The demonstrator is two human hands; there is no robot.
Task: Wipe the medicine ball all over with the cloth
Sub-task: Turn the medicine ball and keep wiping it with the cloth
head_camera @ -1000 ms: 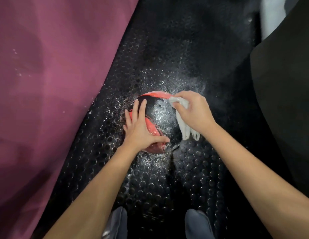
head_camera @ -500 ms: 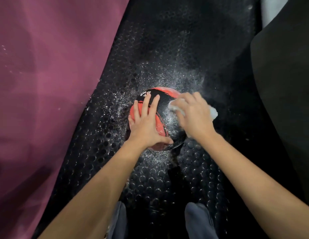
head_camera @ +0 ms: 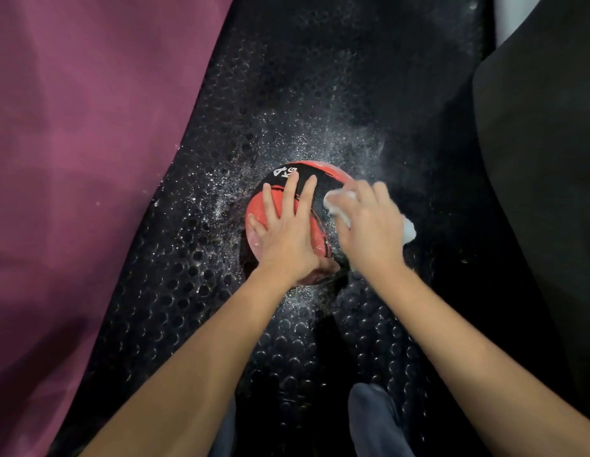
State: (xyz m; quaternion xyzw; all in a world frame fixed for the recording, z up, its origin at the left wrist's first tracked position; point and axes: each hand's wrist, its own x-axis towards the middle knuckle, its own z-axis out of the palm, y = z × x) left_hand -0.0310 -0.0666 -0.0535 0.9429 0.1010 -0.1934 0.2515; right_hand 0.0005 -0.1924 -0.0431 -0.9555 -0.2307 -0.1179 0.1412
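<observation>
Resting on the black studded rubber mat (head_camera: 320,77), the red-and-black medicine ball (head_camera: 320,179) marked 4 KG sits in the middle of the view, ringed by scattered white powder (head_camera: 217,199). The left hand (head_camera: 287,232) lies flat on the ball's near-left side, fingers straight and spread, thumb tucked toward the near edge, steadying it. The right hand (head_camera: 369,225) curls its fingers over a white cloth (head_camera: 409,230) and presses it against the ball's right side; cloth shows at the fingertips and past the outer edge of the hand. To do this stroke well, I judge the cloth should stay bunched under the palm with firm pressure, sweeping over the curve while the left hand keeps the ball from rolling, then turns it so the underside and the patch beneath the left palm get their share. The powder on the mat could cling again to a wiped face rolled onto it. Open mat lies far of the ball and to its near sides; a maroon mat (head_camera: 72,159) borders the left, a dark padded surface (head_camera: 544,159) crowds the right, and the person's knees (head_camera: 372,420) sit just near, so turning room looks best toward the far side.
</observation>
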